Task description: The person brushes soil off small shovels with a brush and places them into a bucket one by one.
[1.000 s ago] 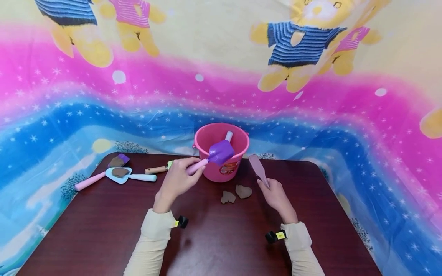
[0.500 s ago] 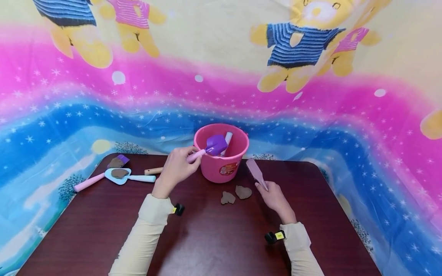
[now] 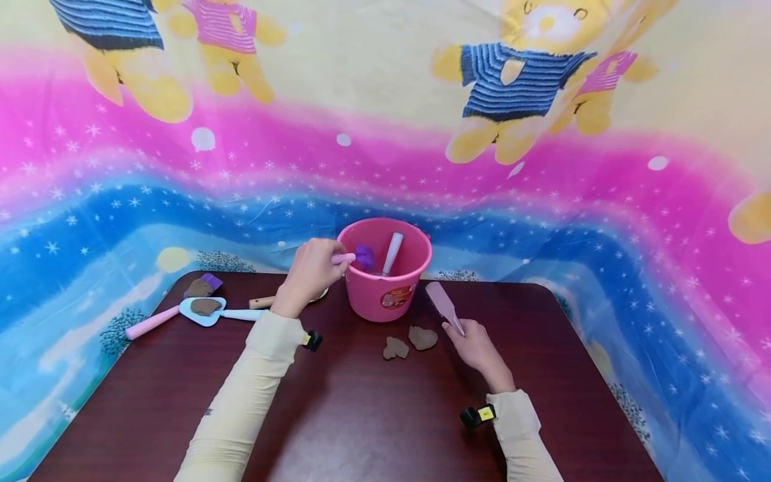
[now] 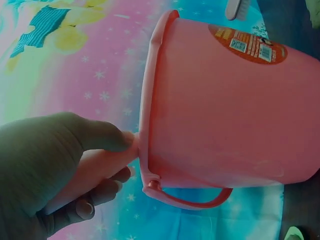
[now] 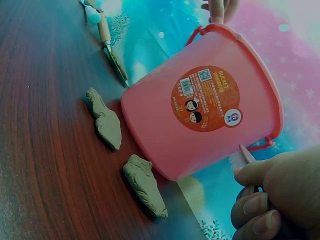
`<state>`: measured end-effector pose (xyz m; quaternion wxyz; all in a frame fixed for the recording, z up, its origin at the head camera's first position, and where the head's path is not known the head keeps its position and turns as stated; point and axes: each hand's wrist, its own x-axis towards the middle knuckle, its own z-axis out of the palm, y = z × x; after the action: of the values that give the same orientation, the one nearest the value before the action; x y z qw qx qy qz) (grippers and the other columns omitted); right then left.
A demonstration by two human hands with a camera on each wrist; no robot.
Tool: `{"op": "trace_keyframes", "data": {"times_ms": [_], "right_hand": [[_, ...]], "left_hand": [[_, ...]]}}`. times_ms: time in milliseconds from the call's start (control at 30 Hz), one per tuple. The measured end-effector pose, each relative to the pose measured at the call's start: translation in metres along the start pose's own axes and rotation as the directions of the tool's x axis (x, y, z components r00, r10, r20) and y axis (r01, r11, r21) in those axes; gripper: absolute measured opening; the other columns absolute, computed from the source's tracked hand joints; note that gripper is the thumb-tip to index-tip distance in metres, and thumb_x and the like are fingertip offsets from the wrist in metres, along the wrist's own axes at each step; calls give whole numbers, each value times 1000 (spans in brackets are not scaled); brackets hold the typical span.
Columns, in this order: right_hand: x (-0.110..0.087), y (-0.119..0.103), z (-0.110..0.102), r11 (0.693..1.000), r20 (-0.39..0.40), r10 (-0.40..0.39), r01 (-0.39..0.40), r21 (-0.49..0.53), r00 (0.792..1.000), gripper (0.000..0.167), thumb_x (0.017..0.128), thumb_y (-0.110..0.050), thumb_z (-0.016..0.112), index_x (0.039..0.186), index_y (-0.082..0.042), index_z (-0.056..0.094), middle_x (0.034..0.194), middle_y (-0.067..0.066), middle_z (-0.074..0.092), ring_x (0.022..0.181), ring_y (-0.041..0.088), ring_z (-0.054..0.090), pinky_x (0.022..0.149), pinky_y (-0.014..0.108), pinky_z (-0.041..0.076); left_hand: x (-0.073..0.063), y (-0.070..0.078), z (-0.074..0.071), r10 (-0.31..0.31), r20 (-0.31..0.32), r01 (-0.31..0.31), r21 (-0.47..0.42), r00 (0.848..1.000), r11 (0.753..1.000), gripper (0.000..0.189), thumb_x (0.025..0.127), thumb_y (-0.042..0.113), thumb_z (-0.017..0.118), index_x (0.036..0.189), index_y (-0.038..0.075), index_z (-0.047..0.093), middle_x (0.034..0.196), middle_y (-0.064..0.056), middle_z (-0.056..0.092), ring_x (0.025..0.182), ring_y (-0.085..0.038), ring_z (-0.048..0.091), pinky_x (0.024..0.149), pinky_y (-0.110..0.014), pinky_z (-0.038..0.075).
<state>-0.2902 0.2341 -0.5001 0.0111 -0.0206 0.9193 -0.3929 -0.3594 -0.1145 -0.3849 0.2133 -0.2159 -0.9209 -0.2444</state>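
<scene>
My left hand (image 3: 310, 271) grips the pink handle of a toy shovel with a purple blade (image 3: 364, 257), above the left rim of a pink bucket (image 3: 363, 294). The blade dips inside the bucket, partly hidden by the rim. In the left wrist view, the handle (image 4: 92, 172) lies between thumb and fingers, right at the rim. Also in the bucket leans a pale handle (image 3: 393, 253); its lower end is hidden. To the bucket's right, my right hand (image 3: 478, 348) holds a pink brush (image 3: 444, 303), head pointing up and left.
Two flat brown clay pieces (image 3: 423, 338) lie before the bucket. On the table's left are a light-blue trowel (image 3: 207, 320) bearing clay, a purple-edged piece (image 3: 211, 280) with clay, a pink handle (image 3: 152, 323) and a wooden-handled tool (image 3: 262, 302). A printed cloth (image 3: 385, 100) hangs behind.
My left hand has moved up and away from me, and the purple blade has tipped down into the bucket. The right hand with the brush stays nearly still.
</scene>
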Motion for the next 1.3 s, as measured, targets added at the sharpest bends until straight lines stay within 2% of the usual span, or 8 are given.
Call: {"op": "trace_keyframes", "data": {"times_ms": [300, 500, 633, 933, 1033, 1133, 1200, 1300], "right_hand": [[0, 0, 0, 1000, 3, -3, 3, -1, 1000, 38, 105, -30, 55, 76, -7, 52, 58, 0, 40, 49, 15, 38, 46, 27, 34], [-1, 0, -1, 1000, 7, 0, 0, 8, 1000, 38, 105, -30, 55, 74, -8, 50, 56, 0, 39, 48, 16, 37, 45, 27, 33], [-1, 0, -1, 1000, 8, 5, -5, 8, 1000, 38, 105, -30, 56, 75, -8, 51, 57, 1, 39, 49, 16, 37, 46, 27, 34], [1, 0, 0, 1000, 5, -5, 5, -1, 1000, 38, 105, -30, 56, 75, -7, 51, 58, 1, 40, 50, 16, 37, 47, 28, 34], [2, 0, 1, 1000, 9, 2, -2, -5, 1000, 37, 105, -30, 56, 75, -7, 52, 58, 1, 40, 50, 16, 37, 48, 28, 34], [1, 1, 2, 1000, 10, -5, 5, -7, 1000, 38, 105, -30, 56, 75, -7, 51, 58, 1, 40, 50, 16, 38, 48, 28, 35], [1, 0, 2, 1000, 10, -11, 11, -7, 1000, 38, 105, -30, 56, 74, -7, 51, 58, 1, 40, 50, 16, 38, 48, 28, 35], [1, 0, 1, 1000, 11, -16, 16, 2, 1000, 39, 105, -30, 56, 74, -7, 51, 58, 1, 40, 50, 16, 38, 47, 28, 35]], "left_hand": [[22, 6, 2, -14, 56, 13, 14, 998, 1000, 15, 86, 16, 82, 88, 3, 75, 82, -9, 71, 80, -26, 65, 74, -41, 55], [29, 4, 10, -28, 68, 25, 46, 997, 999, 18, 86, 18, 82, 87, 4, 72, 83, -10, 68, 82, -26, 65, 73, -41, 55], [31, 2, 16, -32, 41, 29, 65, 999, 997, 18, 87, 19, 81, 85, 4, 72, 83, -11, 68, 82, -28, 66, 72, -43, 56], [31, -4, 22, 9, -38, -6, 77, 999, 997, 15, 89, 19, 76, 87, 5, 71, 80, -8, 65, 72, -25, 63, 64, -40, 54], [29, -7, 23, 10, -55, -7, 60, 998, 998, 21, 90, 23, 75, 97, 3, 72, 83, -8, 66, 73, -25, 64, 64, -40, 55], [26, -10, 23, -10, -75, 12, 26, 997, 1000, 33, 91, 28, 73, 111, 2, 70, 93, -12, 68, 79, -27, 66, 68, -43, 57], [23, -14, 22, -24, -105, 24, 2, 994, 1000, 40, 93, 31, 70, 120, 1, 67, 100, -15, 69, 83, -29, 67, 71, -45, 57], [18, -20, 20, -37, -166, 26, -68, 985, 997, 42, 95, 31, 66, 125, 2, 65, 107, -18, 69, 84, -29, 66, 72, -46, 57]]}}
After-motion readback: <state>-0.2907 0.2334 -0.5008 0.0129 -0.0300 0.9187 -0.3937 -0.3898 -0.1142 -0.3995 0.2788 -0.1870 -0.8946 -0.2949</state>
